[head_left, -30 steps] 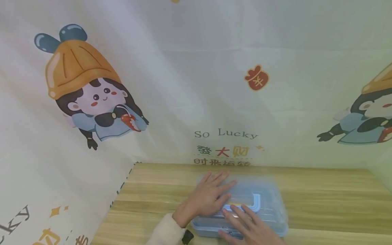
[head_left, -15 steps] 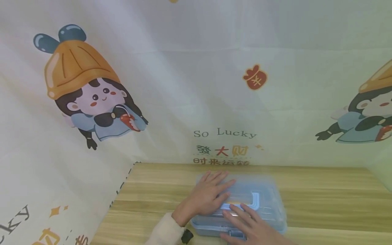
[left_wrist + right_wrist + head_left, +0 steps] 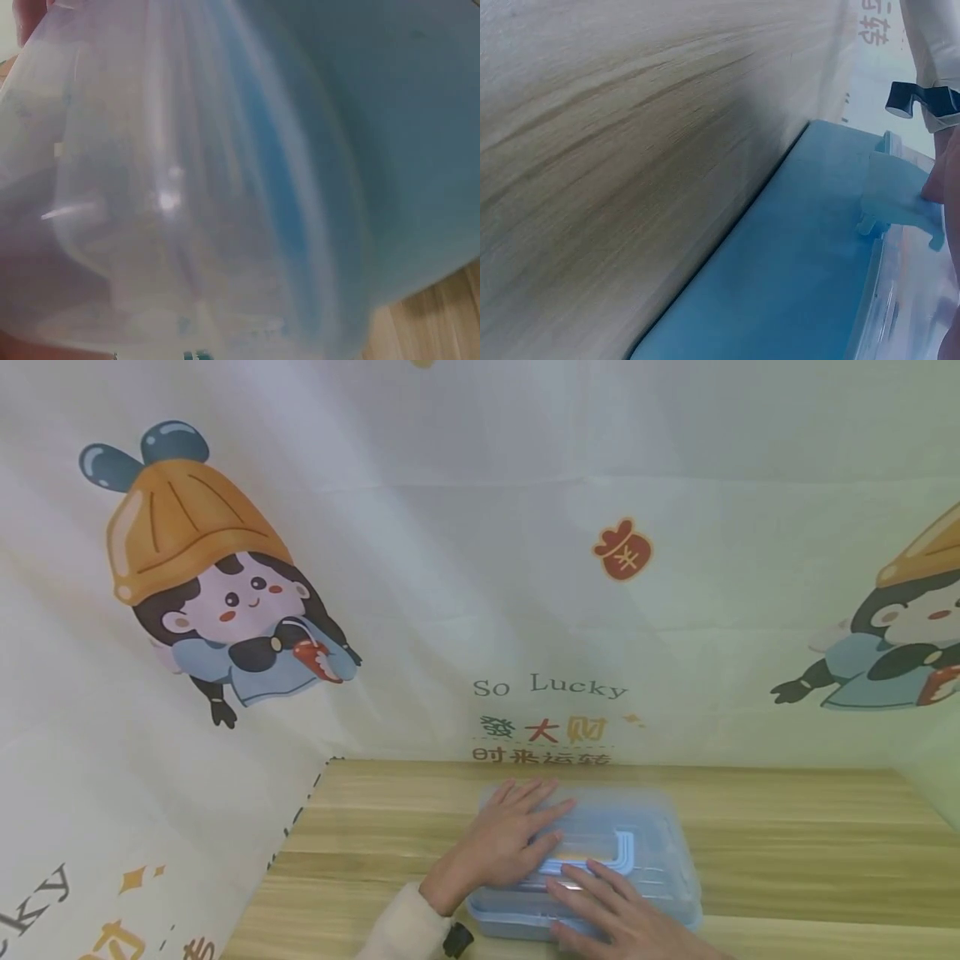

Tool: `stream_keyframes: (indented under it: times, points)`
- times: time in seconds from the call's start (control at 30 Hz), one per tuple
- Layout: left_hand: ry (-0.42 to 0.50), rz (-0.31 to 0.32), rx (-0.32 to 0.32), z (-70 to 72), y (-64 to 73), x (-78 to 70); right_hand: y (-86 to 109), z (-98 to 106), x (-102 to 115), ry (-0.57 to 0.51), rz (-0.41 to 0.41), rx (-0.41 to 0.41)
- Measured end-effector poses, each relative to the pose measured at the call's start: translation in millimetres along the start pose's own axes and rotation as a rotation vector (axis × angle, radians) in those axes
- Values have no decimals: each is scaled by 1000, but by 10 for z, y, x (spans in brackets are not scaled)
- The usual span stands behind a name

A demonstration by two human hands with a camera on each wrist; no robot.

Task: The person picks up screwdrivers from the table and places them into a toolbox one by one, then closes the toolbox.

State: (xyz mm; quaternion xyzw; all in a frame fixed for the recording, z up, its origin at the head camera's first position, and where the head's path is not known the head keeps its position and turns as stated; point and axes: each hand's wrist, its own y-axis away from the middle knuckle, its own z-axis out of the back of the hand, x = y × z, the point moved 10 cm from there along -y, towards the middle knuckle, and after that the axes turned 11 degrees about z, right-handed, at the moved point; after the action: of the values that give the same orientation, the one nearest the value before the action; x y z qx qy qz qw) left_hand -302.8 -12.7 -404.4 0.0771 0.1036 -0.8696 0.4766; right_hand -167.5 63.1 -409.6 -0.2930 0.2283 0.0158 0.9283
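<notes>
A light blue plastic storage box [image 3: 517, 925] with a clear lid [image 3: 660, 835] and a pale blue handle [image 3: 624, 852] stands on the wooden table, its lid down. My left hand [image 3: 506, 839] lies across the lid's left part, fingers spread and straight. Over the front edge, my right hand [image 3: 611, 918] has its long fingers extended on the lid near the handle, with the thumb lower at the box front. In the right wrist view, a blue latch [image 3: 896, 187] sits at the box's rim with a digit [image 3: 934, 184] against it. The left wrist view shows the clear lid side and blue rim close up.
The wooden table [image 3: 795, 843] extends on both sides of the box. Behind it hangs a white printed cloth [image 3: 712, 568], with another printed side [image 3: 97, 793] at the left. A black strap [image 3: 457, 939] is on the left sleeve [image 3: 408, 922].
My right hand has shifted slightly right, and the front latch that showed beside its thumb is now hidden in the head view. The left hand keeps its place on the lid.
</notes>
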Motion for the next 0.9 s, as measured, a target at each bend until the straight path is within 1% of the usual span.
stream_keyframes:
  times: [0.2, 0.33, 0.47, 0.53, 0.73, 0.8, 0.9]
  points:
    - [13, 0, 0, 5, 5, 0, -4, -20, -3, 73, 3, 3]
    - [17, -4, -5, 20, 12, -14, -13, -40, -15, 122, -31, 38]
    - [23, -5, -6, 27, 15, -22, -9, -64, -21, 139, -60, 80]
    - [24, -4, -7, 29, 15, -22, -8, -68, -21, 145, -63, 87]
    - [28, -5, -3, 24, 12, -17, -12, -58, -19, 154, -69, 68]
    - [31, -4, 1, 21, 13, -13, -14, -57, -30, 144, -89, 61]
    - [35, -5, 1, 16, 12, -7, -16, -35, -58, 126, -113, 28]
